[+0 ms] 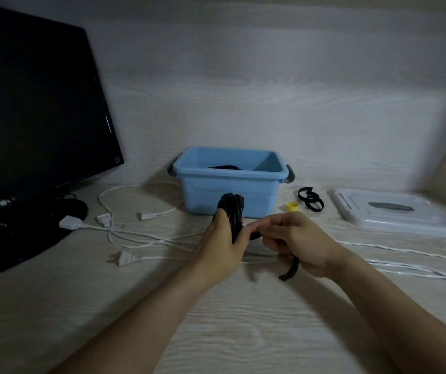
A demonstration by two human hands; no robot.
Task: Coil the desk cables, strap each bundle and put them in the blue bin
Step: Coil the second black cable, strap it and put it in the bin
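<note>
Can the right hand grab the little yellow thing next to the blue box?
Probably not yet: the right hand grips a black strap. The small yellow roll lies on bare desk just beyond it, beside the blue plastic bin, nothing between.

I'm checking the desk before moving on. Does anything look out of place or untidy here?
Only unfinished work: white cables sprawl uncoiled over the desk, crossing each other. The left hand grips a coiled black cable while the right hand holds a black strap. Spare straps lie beside the blue bin. Nothing looks damaged.
</note>
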